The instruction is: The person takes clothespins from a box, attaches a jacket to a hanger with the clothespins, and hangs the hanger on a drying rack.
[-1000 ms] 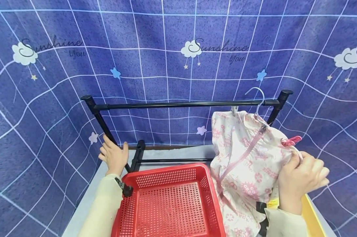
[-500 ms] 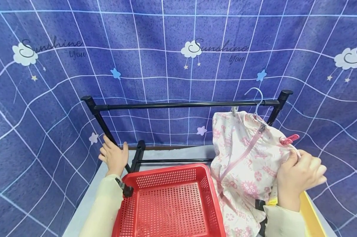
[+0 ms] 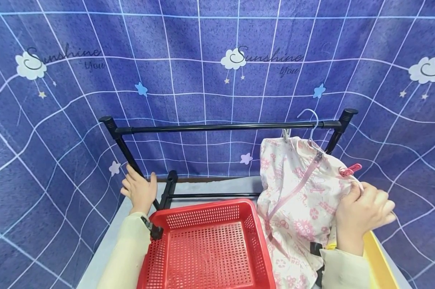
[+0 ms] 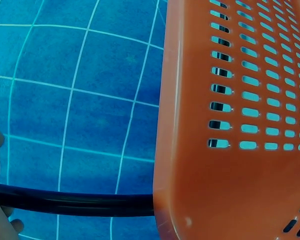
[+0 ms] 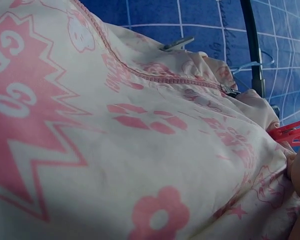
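Observation:
A white jacket (image 3: 293,200) with pink prints and a pink zip hangs at the right end of a black rack. The blue hook of its hanger (image 3: 316,120) loops up at the rack's top bar. My right hand (image 3: 363,212) pinches the jacket's right edge between thumb and fingers. Just above that grip a pink clothespin (image 3: 350,170) is clipped to the cloth, and a grey clothespin (image 3: 285,135) sits on the other shoulder. My left hand (image 3: 139,190), fingers spread, rests against the rack's left post (image 3: 125,150).
A red perforated basket (image 3: 264,245) stands between my arms, in front of the rack's top bar (image 3: 210,128). Beyond my right sleeve is a yellow container (image 3: 380,261), partly hidden. A blue gridded curtain (image 3: 188,52) surrounds the rack.
My right hand has shifted slightly left, bringing the jacket's edge and pink clothespin along. The hanger hook has moved a little left. My left hand stays where it was.

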Demonstrator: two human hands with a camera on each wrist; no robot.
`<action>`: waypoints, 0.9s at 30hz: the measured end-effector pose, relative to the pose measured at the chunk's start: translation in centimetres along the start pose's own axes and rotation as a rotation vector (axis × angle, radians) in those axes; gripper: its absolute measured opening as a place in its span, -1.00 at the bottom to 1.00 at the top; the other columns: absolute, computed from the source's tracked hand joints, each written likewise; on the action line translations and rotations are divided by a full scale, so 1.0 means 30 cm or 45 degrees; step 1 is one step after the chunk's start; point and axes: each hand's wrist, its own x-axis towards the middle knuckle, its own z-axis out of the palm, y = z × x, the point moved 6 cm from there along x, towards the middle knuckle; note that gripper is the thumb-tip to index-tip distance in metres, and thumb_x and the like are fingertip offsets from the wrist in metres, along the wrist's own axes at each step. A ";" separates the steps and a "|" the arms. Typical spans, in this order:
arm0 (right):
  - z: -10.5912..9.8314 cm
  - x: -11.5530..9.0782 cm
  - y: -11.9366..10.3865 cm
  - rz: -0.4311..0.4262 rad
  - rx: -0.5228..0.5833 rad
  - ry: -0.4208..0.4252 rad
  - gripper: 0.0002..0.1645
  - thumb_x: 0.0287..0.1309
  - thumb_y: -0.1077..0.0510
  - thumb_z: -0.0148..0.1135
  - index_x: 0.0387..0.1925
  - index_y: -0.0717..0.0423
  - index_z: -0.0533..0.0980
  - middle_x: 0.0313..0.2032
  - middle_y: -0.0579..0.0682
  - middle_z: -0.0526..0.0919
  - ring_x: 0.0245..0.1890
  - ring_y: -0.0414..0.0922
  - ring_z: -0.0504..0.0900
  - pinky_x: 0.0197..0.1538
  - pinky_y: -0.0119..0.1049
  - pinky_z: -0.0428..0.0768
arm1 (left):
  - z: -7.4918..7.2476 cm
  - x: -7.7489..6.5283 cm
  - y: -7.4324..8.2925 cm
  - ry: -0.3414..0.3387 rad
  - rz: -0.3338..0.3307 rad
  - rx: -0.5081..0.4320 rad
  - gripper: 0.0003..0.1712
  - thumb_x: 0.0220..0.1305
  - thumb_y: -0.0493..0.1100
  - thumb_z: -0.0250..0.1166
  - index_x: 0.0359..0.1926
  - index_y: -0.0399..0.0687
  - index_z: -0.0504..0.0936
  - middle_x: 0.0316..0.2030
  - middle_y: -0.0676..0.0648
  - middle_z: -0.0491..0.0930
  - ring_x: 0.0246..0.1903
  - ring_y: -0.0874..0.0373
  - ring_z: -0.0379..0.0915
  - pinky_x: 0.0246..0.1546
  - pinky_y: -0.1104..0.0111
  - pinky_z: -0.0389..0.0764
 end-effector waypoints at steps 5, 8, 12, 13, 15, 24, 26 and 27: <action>0.005 -0.009 0.004 0.009 -0.026 -0.027 -0.38 0.35 -0.22 0.01 -0.20 0.31 0.55 -0.27 0.39 0.46 -0.15 0.47 0.33 -0.06 0.32 0.13 | 0.005 -0.002 -0.002 -0.007 -0.001 0.002 0.04 0.41 0.09 0.08 0.52 -0.27 -0.39 0.33 -0.53 0.02 0.19 -0.40 -0.07 0.06 -0.20 -0.09; 0.008 -0.012 0.007 0.015 -0.034 -0.045 -0.38 0.36 -0.22 -0.01 -0.19 0.31 0.54 -0.25 0.39 0.46 -0.15 0.47 0.32 -0.05 0.32 0.13 | 0.005 -0.002 -0.002 -0.007 0.004 0.000 0.04 0.40 0.09 0.08 0.52 -0.27 -0.38 0.32 -0.53 0.03 0.19 -0.40 -0.07 0.06 -0.21 -0.09; 0.010 -0.015 0.009 0.008 -0.027 -0.034 -0.39 0.36 -0.21 0.02 -0.20 0.31 0.55 -0.25 0.38 0.47 -0.15 0.46 0.33 -0.06 0.31 0.14 | 0.004 0.001 -0.001 -0.009 0.014 0.008 0.04 0.42 0.11 0.06 0.52 -0.26 -0.40 0.32 -0.53 0.01 0.18 -0.40 -0.07 0.04 -0.20 -0.08; 0.010 -0.015 0.010 0.006 -0.025 -0.030 -0.40 0.35 -0.21 0.02 -0.20 0.31 0.55 -0.25 0.38 0.48 -0.16 0.46 0.33 -0.06 0.30 0.14 | 0.004 0.001 0.000 -0.010 0.017 0.010 0.03 0.43 0.11 0.05 0.52 -0.26 -0.40 0.32 -0.54 0.01 0.17 -0.40 -0.07 0.03 -0.21 -0.08; 0.011 -0.016 0.010 0.005 -0.025 -0.028 -0.40 0.36 -0.21 0.02 -0.20 0.31 0.55 -0.25 0.38 0.48 -0.16 0.46 0.33 -0.07 0.30 0.15 | 0.003 0.002 0.002 -0.009 0.023 0.011 0.03 0.43 0.12 0.04 0.52 -0.25 -0.42 0.32 -0.53 0.01 0.17 -0.40 -0.07 0.03 -0.20 -0.08; 0.020 -0.024 0.010 0.051 -0.044 -0.101 -0.49 0.36 -0.12 0.06 -0.18 0.32 0.54 -0.13 0.40 0.52 -0.09 0.45 0.35 -0.04 0.31 0.15 | 0.002 0.000 0.002 0.008 0.026 0.014 0.03 0.43 0.12 0.04 0.52 -0.25 -0.41 0.31 -0.53 0.03 0.16 -0.39 -0.06 0.01 -0.20 -0.07; 0.020 -0.027 0.011 0.048 -0.047 -0.103 -0.49 0.36 -0.11 0.06 -0.19 0.32 0.54 -0.13 0.40 0.52 -0.09 0.45 0.35 -0.05 0.31 0.15 | 0.002 -0.002 0.001 0.007 0.024 0.016 0.03 0.43 0.12 0.04 0.53 -0.24 -0.41 0.31 -0.54 0.02 0.15 -0.40 -0.05 0.01 -0.20 -0.07; 0.021 -0.028 0.011 0.047 -0.050 -0.103 -0.49 0.36 -0.12 0.06 -0.19 0.32 0.54 -0.14 0.40 0.52 -0.09 0.45 0.35 -0.05 0.31 0.15 | 0.001 -0.003 0.001 0.005 0.022 0.016 0.03 0.44 0.12 0.03 0.53 -0.24 -0.42 0.31 -0.54 0.02 0.15 -0.40 -0.05 0.01 -0.20 -0.07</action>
